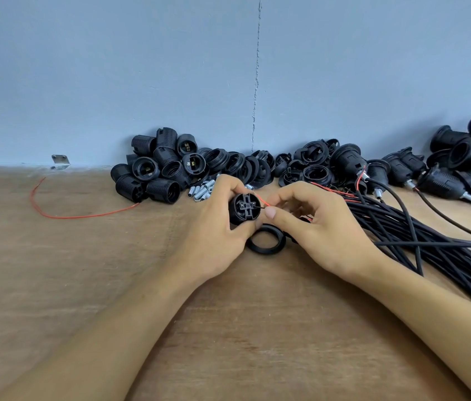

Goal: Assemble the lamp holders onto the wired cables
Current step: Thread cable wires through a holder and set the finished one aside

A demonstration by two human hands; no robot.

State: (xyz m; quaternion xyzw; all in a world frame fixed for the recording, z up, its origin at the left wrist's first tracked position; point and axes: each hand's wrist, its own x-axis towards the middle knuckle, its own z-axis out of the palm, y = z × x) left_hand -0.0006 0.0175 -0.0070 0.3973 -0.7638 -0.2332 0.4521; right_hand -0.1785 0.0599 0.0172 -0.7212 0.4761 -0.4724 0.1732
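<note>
Wooden table (83, 270) against blue-grey wall (112, 68); curling left grip (214, 227) round black lamp holder (244, 208) near table's middle, open end facing camera; pinching red wire (262, 201) in right grip (324, 227) at holder's end; with black ring (266, 241) lying just below and cable bundle (431, 250) lying at right.

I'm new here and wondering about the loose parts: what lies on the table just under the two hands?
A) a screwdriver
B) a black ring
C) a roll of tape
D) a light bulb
B: a black ring lies flat on the table, right below the left hand gripping a lamp holder and the right hand pinching its wires.
</note>
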